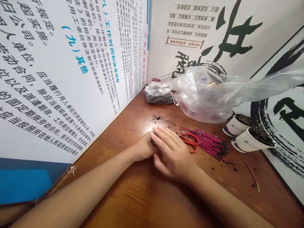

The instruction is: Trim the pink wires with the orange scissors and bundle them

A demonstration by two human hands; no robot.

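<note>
Two blue headings stand out on the left board (47, 95): "(八)工作时间和休息休假" and "(九)其他", among dense black Chinese text, with "劳务派遣管理制度" in pink running down its far edge. On the back board (162, 60) are large black brush characters, smaller upside-down lines and one red-framed line. Paired at the right of the table (133, 196) are a front cup (245, 142) and a rear cup (232, 126), white paper with a blue and red band near the base (their small logos are too small to read), both filled with dark, speckled grains. A clear bag (204, 104) bulges behind, its contents blurred by the plastic but for a patch of blue print; beside it sits a dark packet (158, 97) in clear wrap, with red bits in a small tub (156, 80) behind. Both forearms reach in from the bottom corners and meet mid-table. The right hand (173, 155) lies over the left hand (144, 147), its fingers together and gently bent; the left fingers are hidden, so I cannot tell how they stand. Between the hands a dark clump (152, 142) peeps out. Just beside them lie orange-handled scissors (197, 141) and a bundle of pink, black-ended sticks (211, 142).
</note>
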